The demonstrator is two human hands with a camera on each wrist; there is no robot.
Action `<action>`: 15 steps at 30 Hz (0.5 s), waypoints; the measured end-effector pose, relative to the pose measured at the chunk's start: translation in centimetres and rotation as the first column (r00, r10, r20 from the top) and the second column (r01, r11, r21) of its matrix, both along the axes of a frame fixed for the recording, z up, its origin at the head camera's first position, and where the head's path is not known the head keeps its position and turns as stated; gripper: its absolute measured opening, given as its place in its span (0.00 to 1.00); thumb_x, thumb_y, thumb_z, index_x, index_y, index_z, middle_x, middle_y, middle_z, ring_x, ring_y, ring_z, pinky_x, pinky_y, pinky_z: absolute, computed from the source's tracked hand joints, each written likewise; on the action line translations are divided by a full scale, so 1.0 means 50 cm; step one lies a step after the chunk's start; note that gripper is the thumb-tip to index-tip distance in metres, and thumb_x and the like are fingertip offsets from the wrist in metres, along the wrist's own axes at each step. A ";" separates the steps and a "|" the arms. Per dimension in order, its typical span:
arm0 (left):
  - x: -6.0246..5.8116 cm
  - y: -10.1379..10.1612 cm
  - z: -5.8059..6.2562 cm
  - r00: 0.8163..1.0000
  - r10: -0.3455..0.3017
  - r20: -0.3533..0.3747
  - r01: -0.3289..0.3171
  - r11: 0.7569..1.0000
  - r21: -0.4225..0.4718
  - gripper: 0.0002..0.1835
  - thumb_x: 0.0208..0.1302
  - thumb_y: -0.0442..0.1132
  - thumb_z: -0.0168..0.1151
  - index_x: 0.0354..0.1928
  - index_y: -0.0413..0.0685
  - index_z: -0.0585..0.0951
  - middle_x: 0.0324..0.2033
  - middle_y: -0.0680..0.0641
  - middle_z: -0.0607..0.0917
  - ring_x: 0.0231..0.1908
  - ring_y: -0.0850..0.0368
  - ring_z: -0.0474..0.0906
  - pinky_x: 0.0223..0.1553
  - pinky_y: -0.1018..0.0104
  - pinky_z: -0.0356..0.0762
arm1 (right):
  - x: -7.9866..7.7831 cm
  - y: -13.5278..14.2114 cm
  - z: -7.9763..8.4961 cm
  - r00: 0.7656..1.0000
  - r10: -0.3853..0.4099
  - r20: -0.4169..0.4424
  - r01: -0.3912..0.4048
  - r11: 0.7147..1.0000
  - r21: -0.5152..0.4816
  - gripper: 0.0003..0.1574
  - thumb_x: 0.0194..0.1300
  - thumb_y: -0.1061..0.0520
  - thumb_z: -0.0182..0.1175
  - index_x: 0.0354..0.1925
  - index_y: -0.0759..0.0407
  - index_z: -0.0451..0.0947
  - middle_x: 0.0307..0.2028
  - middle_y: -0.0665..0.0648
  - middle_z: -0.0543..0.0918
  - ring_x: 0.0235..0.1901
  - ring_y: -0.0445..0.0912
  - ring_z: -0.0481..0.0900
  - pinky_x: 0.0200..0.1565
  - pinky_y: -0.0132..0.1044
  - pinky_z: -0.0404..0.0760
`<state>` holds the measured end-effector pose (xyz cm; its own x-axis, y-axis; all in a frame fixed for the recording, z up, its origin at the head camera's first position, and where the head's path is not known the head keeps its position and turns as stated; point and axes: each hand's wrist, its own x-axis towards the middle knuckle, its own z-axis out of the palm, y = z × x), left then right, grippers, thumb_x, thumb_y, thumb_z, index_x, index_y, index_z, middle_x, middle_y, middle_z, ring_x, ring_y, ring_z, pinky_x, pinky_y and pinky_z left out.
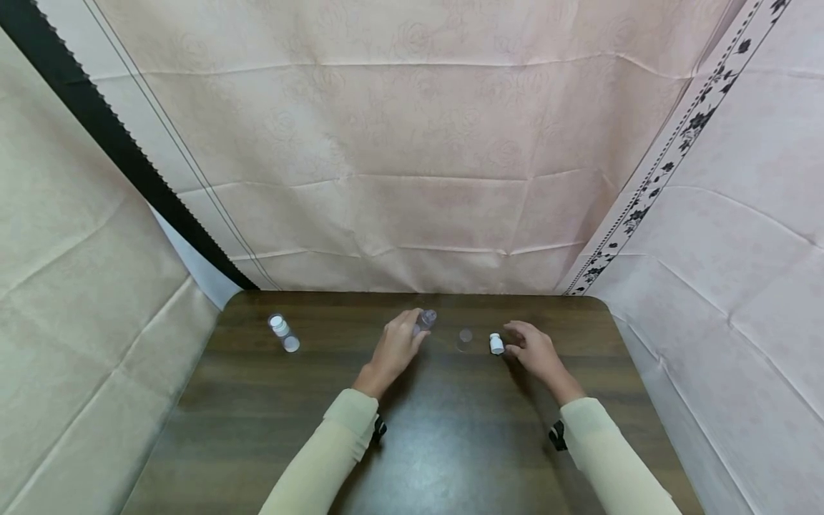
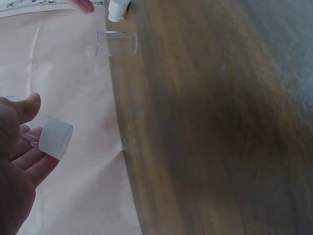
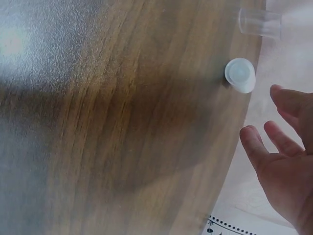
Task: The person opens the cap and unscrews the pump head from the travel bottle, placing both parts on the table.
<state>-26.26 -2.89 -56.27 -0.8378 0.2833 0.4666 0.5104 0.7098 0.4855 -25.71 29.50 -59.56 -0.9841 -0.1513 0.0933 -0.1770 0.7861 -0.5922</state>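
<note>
My left hand (image 1: 395, 348) holds a small clear container (image 1: 426, 319) above the back middle of the table. In the left wrist view, the container's white end (image 2: 55, 137) sticks out past the fingers, and its clear part is mostly hidden by them. My right hand (image 1: 533, 349) is beside a small white bottle (image 1: 496, 344), thumb and fingers spread apart with nothing between them. From the right wrist, the bottle's round pale end (image 3: 239, 73) shows a short way off the fingertips. A clear cylindrical cover (image 2: 116, 44) stands between the two hands.
Toward the back left of the brown wooden table (image 1: 309, 429) lies another clear container with white ends (image 1: 284, 333). Pale cloth (image 1: 412, 143) hangs along the back edge and both sides. A dark strip (image 1: 129, 143) runs down the left cloth.
</note>
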 end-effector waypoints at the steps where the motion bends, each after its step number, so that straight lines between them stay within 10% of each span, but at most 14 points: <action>1: -0.003 0.002 -0.002 1.000 -0.001 0.008 0.001 1.000 0.009 0.22 0.63 0.37 0.74 0.56 0.36 0.81 0.48 0.39 0.87 0.46 0.47 0.88 0.45 0.58 0.87 | 0.001 0.000 0.001 1.000 0.003 -0.007 -0.004 1.000 -0.006 0.29 0.64 0.65 0.70 0.62 0.65 0.78 0.65 0.69 0.77 0.54 0.64 0.84 0.55 0.59 0.81; 15: -0.040 0.033 -0.042 0.982 -0.020 0.186 -0.004 0.991 0.132 0.21 0.64 0.36 0.74 0.56 0.39 0.78 0.51 0.38 0.86 0.51 0.43 0.86 0.50 0.53 0.86 | 0.030 -0.021 0.030 0.998 0.017 -0.067 -0.021 0.998 -0.051 0.29 0.64 0.65 0.70 0.64 0.63 0.78 0.67 0.68 0.76 0.52 0.63 0.86 0.52 0.55 0.85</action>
<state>-28.27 -1.23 -58.37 -0.9115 0.2371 0.3361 0.4076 0.6300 0.6610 -24.20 28.47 -58.06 -0.9724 -0.1630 0.1669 -0.2320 0.7510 -0.6182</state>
